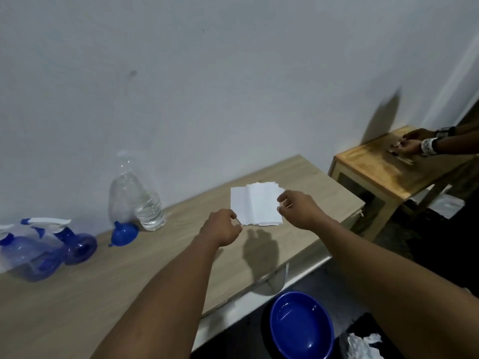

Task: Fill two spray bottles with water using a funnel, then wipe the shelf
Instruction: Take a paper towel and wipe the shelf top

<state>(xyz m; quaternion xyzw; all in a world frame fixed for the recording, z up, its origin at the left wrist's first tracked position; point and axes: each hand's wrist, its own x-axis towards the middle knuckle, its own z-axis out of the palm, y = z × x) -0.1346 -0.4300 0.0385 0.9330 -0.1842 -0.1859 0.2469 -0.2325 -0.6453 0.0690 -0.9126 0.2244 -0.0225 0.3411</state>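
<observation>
Both spray bottles (39, 248) lie on their sides at the far left of the shelf (145, 278), blue bodies with white trigger heads fitted; from where I stand their fill level cannot be confirmed, though the caps being on suggests the filling stage is closed out. The blue funnel (124, 233) rests on the shelf, tipped over, just beside a clear water bottle (149, 211) that stands upright with some water left in it; a taller clear bottle (124, 187) stands behind it against the wall. The left hand (222, 229) pinches the near-left corner of a folded white paper towel (255, 206) between thumb and fingers, the rest of the hand curled. The right hand (298, 209) grips the towel's right edge in the same pinch. The towel is held above the shelf surface, towards its right half; it casts a shadow below. My reading is that the wiping stage is being prepared and is not yet begun: the towel does not touch the shelf. A blue basin (302, 325) sits on the floor below the shelf edge, crumpled white paper (363, 345) near it. At the far right another person's hands (412, 143) work on a small wooden stool (383, 169). No brand, label or legible writing shows on any item.
</observation>
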